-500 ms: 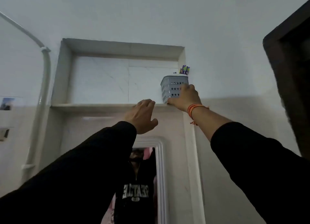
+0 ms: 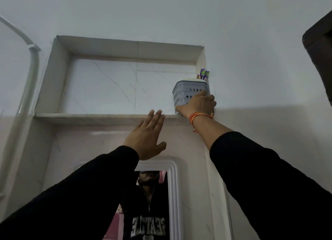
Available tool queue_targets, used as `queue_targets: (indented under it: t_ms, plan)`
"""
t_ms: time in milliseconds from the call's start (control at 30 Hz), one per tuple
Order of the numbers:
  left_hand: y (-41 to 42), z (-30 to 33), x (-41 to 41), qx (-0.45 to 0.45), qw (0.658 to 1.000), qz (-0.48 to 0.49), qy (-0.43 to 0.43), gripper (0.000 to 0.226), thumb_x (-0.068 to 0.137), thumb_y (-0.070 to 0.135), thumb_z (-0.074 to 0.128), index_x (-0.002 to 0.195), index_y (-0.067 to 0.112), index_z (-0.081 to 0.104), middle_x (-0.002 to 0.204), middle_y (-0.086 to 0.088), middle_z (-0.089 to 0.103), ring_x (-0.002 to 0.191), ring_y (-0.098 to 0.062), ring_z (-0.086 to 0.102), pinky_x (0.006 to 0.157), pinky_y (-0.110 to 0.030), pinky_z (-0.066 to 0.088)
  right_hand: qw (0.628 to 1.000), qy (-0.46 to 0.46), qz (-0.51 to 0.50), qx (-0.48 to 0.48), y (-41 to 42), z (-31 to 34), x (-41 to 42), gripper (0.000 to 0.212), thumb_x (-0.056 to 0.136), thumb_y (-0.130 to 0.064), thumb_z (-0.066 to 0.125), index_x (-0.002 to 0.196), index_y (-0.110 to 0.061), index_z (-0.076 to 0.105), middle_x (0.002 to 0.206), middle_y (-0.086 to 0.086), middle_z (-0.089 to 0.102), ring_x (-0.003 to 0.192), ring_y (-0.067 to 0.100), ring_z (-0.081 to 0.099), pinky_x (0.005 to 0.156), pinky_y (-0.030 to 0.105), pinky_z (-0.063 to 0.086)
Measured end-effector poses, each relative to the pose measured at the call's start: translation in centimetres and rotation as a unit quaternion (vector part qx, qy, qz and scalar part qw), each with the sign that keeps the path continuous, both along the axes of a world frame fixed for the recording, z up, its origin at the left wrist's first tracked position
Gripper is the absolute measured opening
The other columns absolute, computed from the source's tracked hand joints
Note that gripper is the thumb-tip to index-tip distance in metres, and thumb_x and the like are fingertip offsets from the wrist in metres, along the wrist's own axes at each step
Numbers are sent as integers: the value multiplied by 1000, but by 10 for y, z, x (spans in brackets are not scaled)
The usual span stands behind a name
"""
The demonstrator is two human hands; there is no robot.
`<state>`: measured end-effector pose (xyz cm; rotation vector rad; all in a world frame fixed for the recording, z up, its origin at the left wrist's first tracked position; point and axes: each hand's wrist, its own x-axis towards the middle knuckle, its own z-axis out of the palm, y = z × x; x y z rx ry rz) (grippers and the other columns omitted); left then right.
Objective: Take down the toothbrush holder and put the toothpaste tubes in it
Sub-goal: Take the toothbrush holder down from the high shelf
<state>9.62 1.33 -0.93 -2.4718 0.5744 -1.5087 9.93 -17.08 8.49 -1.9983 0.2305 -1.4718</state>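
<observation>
A grey perforated toothbrush holder [image 2: 186, 93] stands at the right end of a high wall niche's ledge [image 2: 89, 117]. Purple and green toothbrushes [image 2: 203, 74] stick out of its top. My right hand [image 2: 199, 104] is wrapped around the holder's lower front, an orange thread band on its wrist. My left hand [image 2: 147, 137] is raised below the ledge, fingers stretched and apart, holding nothing. No toothpaste tubes are in view.
A white-framed mirror [image 2: 172, 194] hangs below the niche and reflects a person in a dark sweatshirt. A white pipe [image 2: 29, 77] runs down the left wall. A dark door frame [image 2: 319, 47] is at the right edge.
My left hand has uncurled its fingers and dropped slightly off the ledge. My right hand stays gripped on the holder, and the view has tilted so more of the toothbrushes show.
</observation>
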Motion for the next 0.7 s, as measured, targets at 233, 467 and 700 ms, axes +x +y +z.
queue_targets:
  t_ms: [233,467,700]
  plan:
    - [6,8,-9,-19,997,-44,60,93,95,54,50,163,19,-4,169,6,-17,154,-11,-21,125,-35,14,997,-3,61,55,4,3,-18,122,35,-59,84,132,-7,30,124,15,36,109,32,47,86,44,53]
    - [17,5,-27,-41,990,-88,106,87,97,50,51,163,18,4,170,5,-5,156,-11,-10,126,-40,18,991,29,114,54,3,-1,-66,121,40,-57,81,136,-9,26,129,14,42,119,34,43,91,42,44]
    - [37,-39,-54,-84,976,-134,151,80,98,47,52,162,20,14,170,4,10,157,-12,6,125,-33,16,976,4,209,60,20,-53,-113,112,38,-45,89,128,-13,29,113,5,38,102,24,50,83,39,56]
